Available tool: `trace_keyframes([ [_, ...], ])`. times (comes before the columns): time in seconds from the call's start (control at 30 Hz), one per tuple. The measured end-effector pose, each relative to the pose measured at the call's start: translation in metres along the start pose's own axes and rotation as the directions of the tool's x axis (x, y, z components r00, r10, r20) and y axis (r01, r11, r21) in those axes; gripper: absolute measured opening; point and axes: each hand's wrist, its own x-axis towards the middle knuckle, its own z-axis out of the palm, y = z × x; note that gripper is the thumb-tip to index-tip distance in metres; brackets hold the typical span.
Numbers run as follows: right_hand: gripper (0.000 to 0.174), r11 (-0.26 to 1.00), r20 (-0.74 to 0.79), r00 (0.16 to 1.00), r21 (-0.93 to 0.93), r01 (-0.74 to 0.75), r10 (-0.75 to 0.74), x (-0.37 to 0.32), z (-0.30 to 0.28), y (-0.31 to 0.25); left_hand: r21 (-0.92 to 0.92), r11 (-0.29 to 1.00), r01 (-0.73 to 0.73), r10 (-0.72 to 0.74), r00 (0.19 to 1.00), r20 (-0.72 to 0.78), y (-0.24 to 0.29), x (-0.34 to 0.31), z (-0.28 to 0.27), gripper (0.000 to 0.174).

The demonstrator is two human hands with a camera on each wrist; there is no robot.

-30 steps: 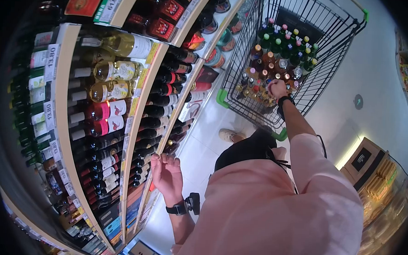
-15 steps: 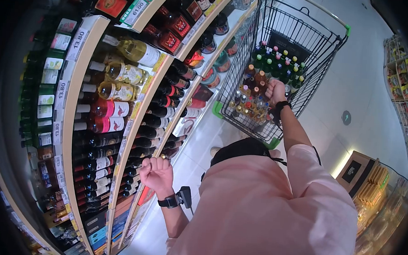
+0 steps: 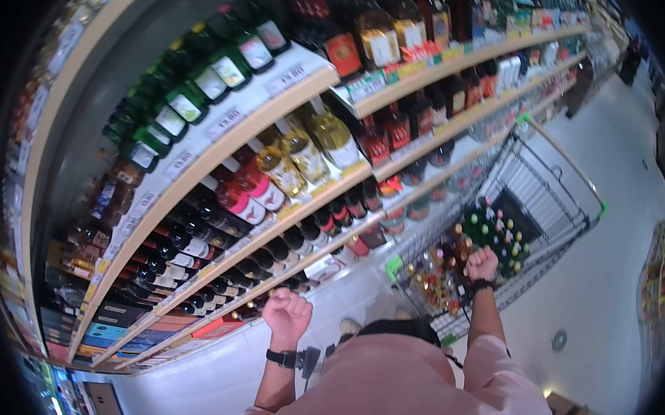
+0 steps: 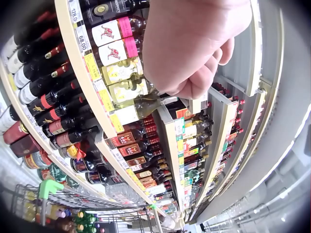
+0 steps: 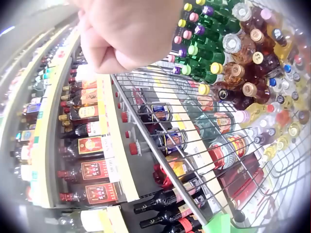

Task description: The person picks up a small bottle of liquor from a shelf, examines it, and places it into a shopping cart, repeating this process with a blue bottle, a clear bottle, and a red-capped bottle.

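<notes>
Hanging over the cart (image 3: 552, 253), the right hand (image 3: 482, 262) is curled up in a fist. Its grip is closed, and nothing shows in it. Right by it, inside the cart, are lots of bottles standing close together. The green bottles (image 3: 499, 230) have pink, yellow, purple and pale green caps. The brown bottles (image 5: 260, 92) are next to them, and the little bottles (image 3: 428, 280) are at the end with the green corner piece (image 3: 395, 269). I cannot tell if the hand touches any bottle.

The left hand (image 3: 287, 314) is up in the air, out to the side of the cart, in front of the low shelves. Its fingers are bent in too, so that grip is closed, and nothing shows in it. A black strap (image 3: 283, 358) goes round its wrist.

Beside the cart is a big shelf (image 3: 278, 105) with price tags. It has yellow bottles (image 3: 305, 153), bottles with pink on them (image 3: 250, 196) and rows of dark bottles (image 3: 270, 257).
</notes>
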Motion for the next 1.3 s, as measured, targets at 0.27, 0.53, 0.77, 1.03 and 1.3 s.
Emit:
trace_keyframes([
  [0.27,0.011,0.878,-0.4,0.916,-0.448,-0.167,-0.03,0.066,0.094,0.021,0.01,0.997,-0.075,0.075,0.991,-0.112,0.002,-0.001,0.001,0.027],
  [0.53,0.029,0.793,-0.319,0.916,-0.609,-0.003,-0.242,0.088,0.231,0.033,0.014,0.991,-0.134,0.131,0.933,-0.335,0.013,-0.004,-0.008,0.028],
  [0.77,0.014,0.64,0.257,0.962,-0.726,0.254,-0.091,0.077,0.364,0.044,0.057,0.986,-0.155,0.165,0.938,-0.305,0.022,-0.014,-0.021,0.04],
  [1.03,0.012,0.364,0.722,0.68,-0.672,0.645,0.129,-0.016,0.55,0.093,-0.02,0.981,-0.195,0.179,0.933,-0.311,0.051,-0.015,-0.032,0.041],
  [1.3,0.047,0.131,0.916,0.377,-0.394,0.91,0.136,-0.106,0.711,0.164,-0.007,0.954,-0.299,0.288,0.927,-0.242,0.085,-0.02,-0.036,0.006],
])
